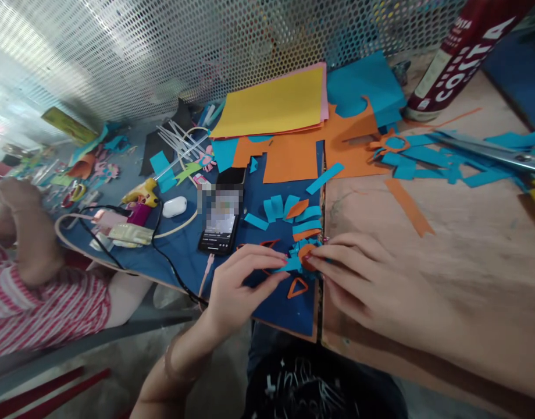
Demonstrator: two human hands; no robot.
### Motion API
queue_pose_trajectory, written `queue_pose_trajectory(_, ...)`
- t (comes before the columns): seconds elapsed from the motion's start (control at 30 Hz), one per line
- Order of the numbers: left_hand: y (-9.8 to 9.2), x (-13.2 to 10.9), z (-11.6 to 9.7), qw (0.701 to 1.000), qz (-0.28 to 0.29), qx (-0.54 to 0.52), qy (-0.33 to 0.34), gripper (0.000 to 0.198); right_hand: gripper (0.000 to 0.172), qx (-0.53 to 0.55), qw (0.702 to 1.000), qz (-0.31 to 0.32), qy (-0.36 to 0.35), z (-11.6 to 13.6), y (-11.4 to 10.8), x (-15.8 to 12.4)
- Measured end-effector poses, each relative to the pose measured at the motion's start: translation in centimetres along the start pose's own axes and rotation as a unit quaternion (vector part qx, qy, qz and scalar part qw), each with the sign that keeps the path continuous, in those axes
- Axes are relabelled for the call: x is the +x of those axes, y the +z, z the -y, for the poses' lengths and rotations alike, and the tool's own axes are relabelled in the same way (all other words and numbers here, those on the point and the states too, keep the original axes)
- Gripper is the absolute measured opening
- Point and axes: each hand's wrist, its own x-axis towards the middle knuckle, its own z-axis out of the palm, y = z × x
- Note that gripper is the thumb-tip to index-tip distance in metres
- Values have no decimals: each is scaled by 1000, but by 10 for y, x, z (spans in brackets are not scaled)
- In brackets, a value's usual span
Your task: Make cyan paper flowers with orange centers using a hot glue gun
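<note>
A small paper flower point(303, 247), with blue petals and an orange round centre, lies at the table seam between my hands. My left hand point(245, 279) pinches a blue paper strip point(289, 266) against its left side. The fingers of my right hand point(359, 273) are closed on the flower's orange centre, and its underside is hidden. Just beyond the flower lie several loose blue paper strips point(274, 208) and an orange paper petal point(298, 209). An orange paper triangle outline point(298, 287) sits close to my left fingertips.
A phone point(219, 224) lies left of the strips, near a yellow glue gun point(143, 193) and cables. Coloured paper sheets point(271, 105) are stacked at the back. Scissors point(489, 148) and a red Costa bottle point(459, 64) are at right. Another person's arm point(25, 233) rests at far left.
</note>
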Motion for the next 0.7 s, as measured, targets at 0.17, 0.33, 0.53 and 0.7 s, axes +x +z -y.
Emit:
queue_pose_trajectory(0.17, 1, 0, -2, 999, -1, 22, 31, 19, 28, -24, 1000, 1, -4, 1, 0, 3)
queue_pose_trajectory(0.33, 1, 1, -1, 999, -5, 23, 47, 20, 28, -38, 999, 5, -2, 2, 0, 4)
queue_pose_trajectory(0.53, 1, 1, -1, 998, -4, 25, 50, 19, 29, -34, 999, 4, -4, 3, -1, 4)
queue_pose_trajectory(0.7, 2, 1, -2, 998, -2, 36, 42, 16, 29, -27, 1000, 0, -5, 3, -1, 5)
